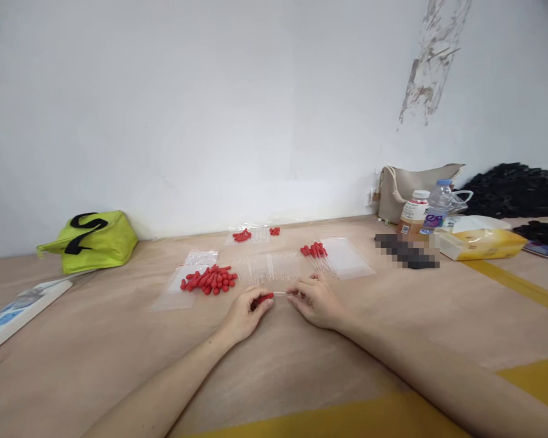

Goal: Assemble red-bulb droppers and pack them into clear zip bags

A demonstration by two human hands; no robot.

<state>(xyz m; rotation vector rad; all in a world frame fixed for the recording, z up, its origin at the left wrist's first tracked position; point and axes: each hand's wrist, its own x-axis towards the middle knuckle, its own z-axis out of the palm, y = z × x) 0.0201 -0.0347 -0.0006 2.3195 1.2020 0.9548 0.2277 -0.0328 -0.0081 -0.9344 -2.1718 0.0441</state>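
Note:
Between the fingers of my left hand is a red rubber dropper bulb. My right hand pinches a thin clear dropper tube, whose left end meets the bulb's open end; how far it sits inside cannot be seen. Beyond my left hand lies a pile of loose red bulbs on a clear plastic bag. Bare clear tubes lie in a row ahead of both hands. Several droppers with red bulbs fitted rest beyond my right hand, beside another clear bag.
Near the wall is a bag with red bulbs and tubes. A yellow-green pouch and a power strip are at left. Right are bottles, a tissue pack, a grey bag and a black heap.

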